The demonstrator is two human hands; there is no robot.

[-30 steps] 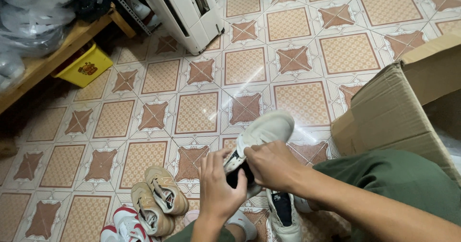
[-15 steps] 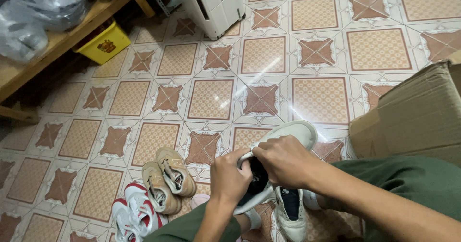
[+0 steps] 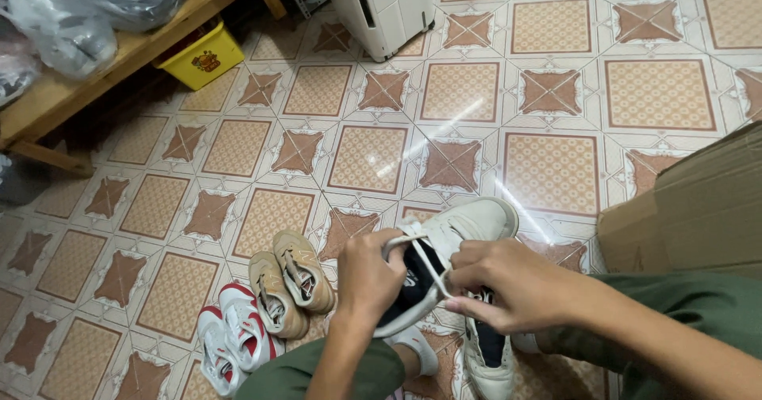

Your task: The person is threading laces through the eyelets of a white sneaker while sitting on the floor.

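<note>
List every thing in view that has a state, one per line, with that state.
left hand: closed on the heel of the white shoe
right hand: fingers pinching the lace
white shoe: held up off the floor, toe pointing away
lace: pulled loose, stretched between the hands
second white shoe: on the floor
tan shoes: side by side on the floor
red-and-white shoes: side by side on the floor

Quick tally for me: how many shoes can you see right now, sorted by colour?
Off-white shoes: 2, one held in the left hand and right hand at, one on the floor below at
Tan shoes: 2, and
Red and white shoes: 2, and
Total: 6 shoes
</note>
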